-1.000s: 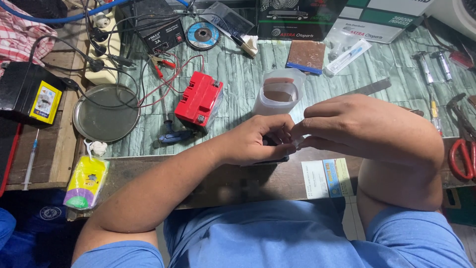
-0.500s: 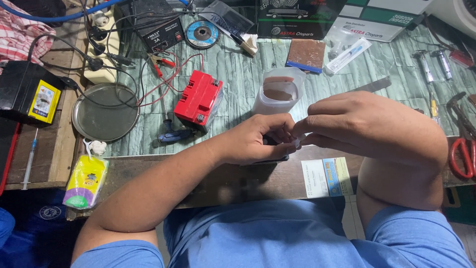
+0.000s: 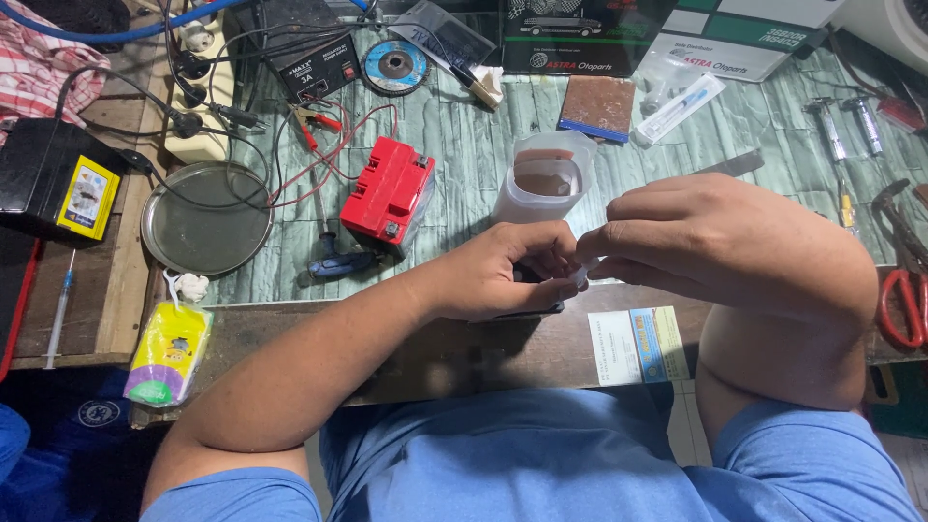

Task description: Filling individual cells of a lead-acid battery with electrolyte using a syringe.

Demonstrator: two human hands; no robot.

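Observation:
My left hand (image 3: 503, 271) and my right hand (image 3: 696, 237) meet over the front edge of the workbench (image 3: 483, 174). Between their fingertips is a small dark object (image 3: 530, 278), mostly hidden by my fingers. The left hand's fingers curl around it; the right hand pinches something small and pale at its right side. Just behind my hands stands a translucent plastic container (image 3: 543, 177) with brownish content. A red battery (image 3: 389, 189) lies to the left of it.
A round metal lid (image 3: 205, 217), a black battery with a yellow label (image 3: 60, 181), a black power supply (image 3: 307, 60) with red wires, a grinding disc (image 3: 394, 66), a sanding block (image 3: 599, 108), red-handled pliers (image 3: 904, 290) and a blue-handled tool (image 3: 343, 261) surround the work spot.
My hands stay together at the bench edge; the fingers shift only slightly around the small object.

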